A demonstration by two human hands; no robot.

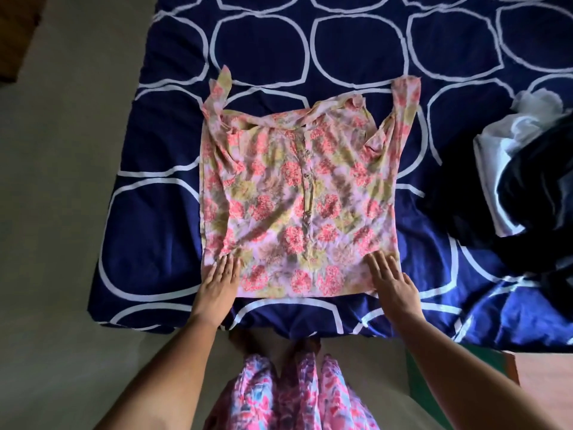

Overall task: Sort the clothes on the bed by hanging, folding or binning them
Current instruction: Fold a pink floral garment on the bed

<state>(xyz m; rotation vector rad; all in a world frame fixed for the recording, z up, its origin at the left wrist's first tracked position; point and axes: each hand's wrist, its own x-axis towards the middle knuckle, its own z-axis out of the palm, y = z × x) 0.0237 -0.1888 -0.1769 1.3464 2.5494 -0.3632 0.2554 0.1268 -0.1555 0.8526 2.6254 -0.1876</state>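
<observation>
Top point(297, 193): lay spread on the bed point(356, 48), near edge, flat for folding.
Left hand point(218, 282): fingers straight, pressed its near left corner, gripping nothing.
Right hand point(392, 282): same, near right corner.

Nothing readable from my view: I see no words, labels, brand marks or numbers anywhere. The floral top point(297, 197) carries only a flower print, and the bed cover point(263, 45) only white loops on navy. The dark clothes pile point(527, 187) shows no tag either.
</observation>
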